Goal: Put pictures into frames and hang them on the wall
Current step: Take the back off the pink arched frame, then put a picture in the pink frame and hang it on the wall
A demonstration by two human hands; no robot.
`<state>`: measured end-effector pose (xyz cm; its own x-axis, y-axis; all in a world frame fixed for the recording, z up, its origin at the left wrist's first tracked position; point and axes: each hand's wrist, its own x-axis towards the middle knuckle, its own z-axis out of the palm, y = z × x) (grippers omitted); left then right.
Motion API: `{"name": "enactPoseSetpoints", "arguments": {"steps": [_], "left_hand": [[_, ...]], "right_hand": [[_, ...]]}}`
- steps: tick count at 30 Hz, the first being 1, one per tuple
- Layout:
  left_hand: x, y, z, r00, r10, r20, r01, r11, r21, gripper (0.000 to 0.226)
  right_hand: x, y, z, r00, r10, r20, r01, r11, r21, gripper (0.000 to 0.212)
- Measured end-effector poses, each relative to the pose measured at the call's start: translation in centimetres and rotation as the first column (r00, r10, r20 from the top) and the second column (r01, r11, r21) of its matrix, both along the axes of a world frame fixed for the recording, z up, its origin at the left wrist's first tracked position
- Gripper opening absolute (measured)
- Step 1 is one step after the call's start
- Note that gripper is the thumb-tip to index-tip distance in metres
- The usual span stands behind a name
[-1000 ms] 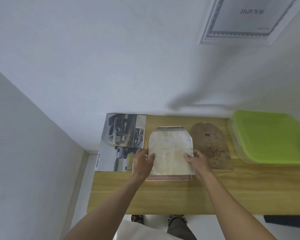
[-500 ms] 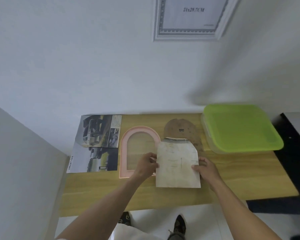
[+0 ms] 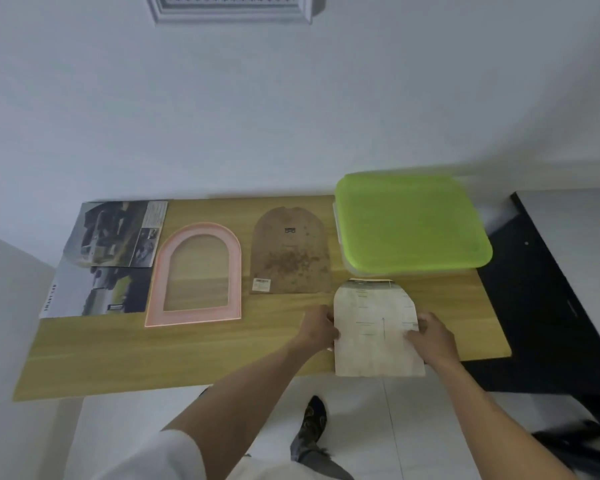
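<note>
The wooden desk (image 3: 125, 355) ran along a white wall (image 3: 222, 116), and on that wall, at the top edge of the view, hung a white ornate frame (image 3: 231, 10), so one hanging looked already done, as far as could be judged. The green-lidded plastic box (image 3: 411, 223) sat at the far right of the desk, and a car brochure (image 3: 108, 258) lay flat at the far left, perhaps the picture meant for framing. Between them lay the pink arched frame (image 3: 194, 275), empty, the desk showing through its opening, and just beside it to the right the brown arched backing board (image 3: 290, 254), face down with its hanger clip showing. Nearest the person, in front of the box, an arch-cut paper insert (image 3: 376, 332) lay with its lower edge past the front of the desk, held on both sides: the left hand (image 3: 317, 329) pinched its left edge with curled fingers, and the right hand (image 3: 432, 337) pressed down on its right edge with fingers bent over the sheet. The arched frame thus appeared taken apart, with no picture yet in it; loading a picture, refitting the backing board and hanging it all seemed left to do. Nothing blocked the frame itself, though the box crowded the right end where the insert rested, and a dark surface (image 3: 551, 289) stood beside that end.
</note>
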<state>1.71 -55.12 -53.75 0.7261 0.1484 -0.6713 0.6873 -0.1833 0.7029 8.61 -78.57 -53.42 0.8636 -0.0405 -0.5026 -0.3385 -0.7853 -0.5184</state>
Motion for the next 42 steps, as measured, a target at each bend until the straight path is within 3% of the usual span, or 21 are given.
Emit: {"name": "enactPoseSetpoints", "arguments": {"steps": [3,5,7,9,12,14,21,28,31,42], "left_hand": [[1.1,-2.0,-0.6,1.000,-0.031,0.005,0.030,0.998,0.050,0.018],[1.3,-2.8,-0.3,0.991,-0.128,0.033,0.116,0.962,0.248,0.025],[1.1,-3.4,0.2,0.947,-0.320,0.028,0.258,0.808,0.530,0.041],[0.7,-3.8,0.1,0.865,-0.501,0.039,0.340,0.641,0.688,0.056],[0.5,-4.0,-0.6,0.721,-0.692,0.008,0.452,0.480,0.752,0.064],[0.6,-4.1,-1.1,0.688,-0.725,-0.021,0.496,0.449,0.743,0.061],[0.8,-4.0,-1.4,0.689,-0.725,0.002,0.490,0.468,0.735,0.062],[0.1,-0.2,0.0,0.760,-0.620,0.195,0.323,0.621,0.714,0.057],[-0.7,3.4,0.6,0.806,-0.537,0.248,0.220,0.662,0.717,0.051],[-6.8,22.0,2.3,0.918,-0.158,0.364,-0.153,0.707,0.691,0.039]], "right_hand": [[1.0,-1.1,-0.5,0.998,0.047,0.050,-0.041,0.993,-0.114,0.037],[1.3,-1.1,-0.6,0.994,0.092,0.064,-0.073,0.964,-0.256,0.048],[1.0,-0.8,-0.5,0.982,0.147,0.114,-0.100,0.933,-0.345,0.055],[0.6,-0.6,-0.5,0.946,0.250,0.208,-0.162,0.918,-0.362,0.053],[0.2,-0.6,-1.1,0.886,0.411,0.216,-0.304,0.865,-0.398,0.047],[0.2,-0.8,-1.5,0.861,0.475,0.182,-0.365,0.826,-0.430,0.045],[0.3,-1.0,-1.7,0.851,0.478,0.218,-0.348,0.824,-0.447,0.045],[0.5,1.6,-1.3,0.734,0.511,0.447,-0.353,0.850,-0.391,0.035],[0.5,5.1,-0.7,0.652,0.551,0.521,-0.425,0.834,-0.351,0.033],[-2.6,25.5,2.5,0.555,0.646,0.524,-0.651,0.730,-0.208,0.036]]}}
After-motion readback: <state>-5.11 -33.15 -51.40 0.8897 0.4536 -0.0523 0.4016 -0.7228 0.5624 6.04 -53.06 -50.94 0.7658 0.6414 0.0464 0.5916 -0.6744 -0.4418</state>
